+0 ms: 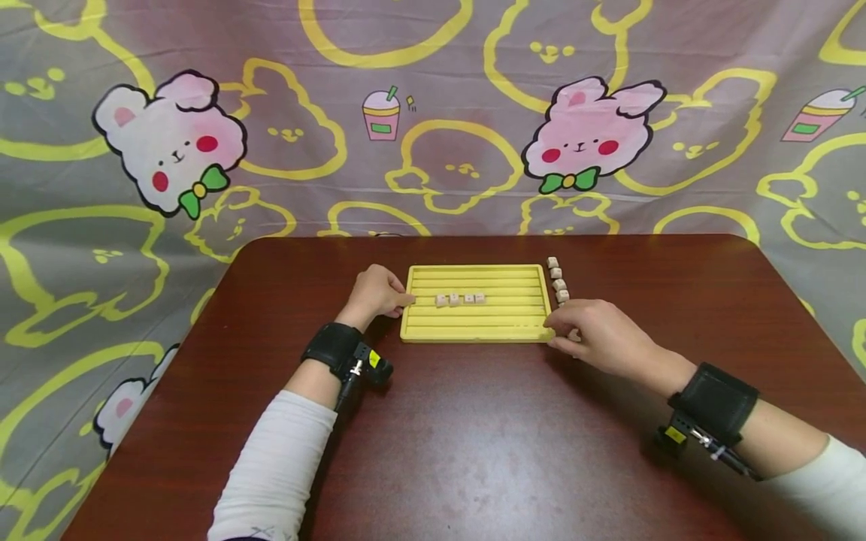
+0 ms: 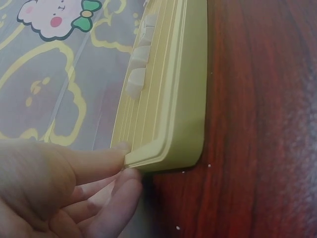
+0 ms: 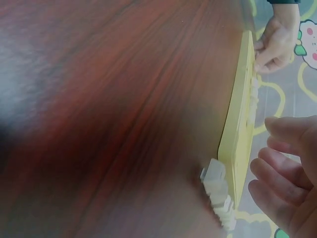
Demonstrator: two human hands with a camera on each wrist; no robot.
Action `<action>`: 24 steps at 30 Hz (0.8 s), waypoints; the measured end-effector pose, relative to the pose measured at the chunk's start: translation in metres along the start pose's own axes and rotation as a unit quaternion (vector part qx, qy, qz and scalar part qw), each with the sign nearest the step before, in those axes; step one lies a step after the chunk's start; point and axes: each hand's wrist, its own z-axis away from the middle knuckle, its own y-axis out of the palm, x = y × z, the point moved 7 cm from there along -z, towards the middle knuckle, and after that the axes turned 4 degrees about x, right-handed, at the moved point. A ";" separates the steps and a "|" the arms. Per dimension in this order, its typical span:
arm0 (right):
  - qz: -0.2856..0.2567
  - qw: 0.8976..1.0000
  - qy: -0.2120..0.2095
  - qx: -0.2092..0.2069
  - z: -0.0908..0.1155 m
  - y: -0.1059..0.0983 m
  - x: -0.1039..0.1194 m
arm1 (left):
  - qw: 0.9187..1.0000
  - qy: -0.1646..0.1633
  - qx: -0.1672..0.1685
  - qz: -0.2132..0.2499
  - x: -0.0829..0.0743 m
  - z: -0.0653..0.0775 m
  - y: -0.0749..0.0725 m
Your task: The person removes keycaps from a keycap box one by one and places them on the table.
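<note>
A shallow yellow ridged tray [image 1: 476, 332] lies on the table. On one of its ridges sits a row of several small off-white cubes [image 1: 454, 299] with marks on their tops. My left hand [image 1: 375, 293] pinches the tray's left side, thumb [image 2: 96, 163] over the rim and fingers against the outside. Over at the front right corner hovers my right hand [image 1: 602, 334], its fingers [image 3: 270, 186] loosely bent with nothing between them. Beside the tray's right side, several more cubes [image 1: 557, 274] stand in a line, the nearer ones partly hidden by that hand.
The dark reddish-brown table [image 1: 467, 443] extends in front of the tray and to both sides. Behind its far edge hangs a patterned curtain [image 1: 433, 90] with cartoon rabbits and yellow outlines. Each wrist carries a black strap [image 1: 717, 402] with a small camera.
</note>
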 end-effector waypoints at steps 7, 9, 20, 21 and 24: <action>0.003 1.000 -0.008 0.015 -0.017 0.002 0.008 | 1.000 -0.003 -0.001 -0.012 -0.001 -0.001 0.000; 0.003 1.000 -0.010 0.016 -0.022 0.003 0.010 | 1.000 0.000 -0.001 -0.022 -0.003 0.000 0.000; -0.003 1.000 -0.022 0.023 -0.057 0.006 0.022 | 0.998 0.014 -0.005 -0.064 -0.008 0.002 -0.001; -0.006 0.999 -0.025 0.022 -0.060 0.007 0.023 | 0.997 0.016 -0.007 -0.070 -0.009 0.002 -0.001; -0.014 0.999 -0.030 0.020 -0.066 0.007 0.024 | 0.996 0.025 -0.012 -0.089 -0.011 0.002 -0.001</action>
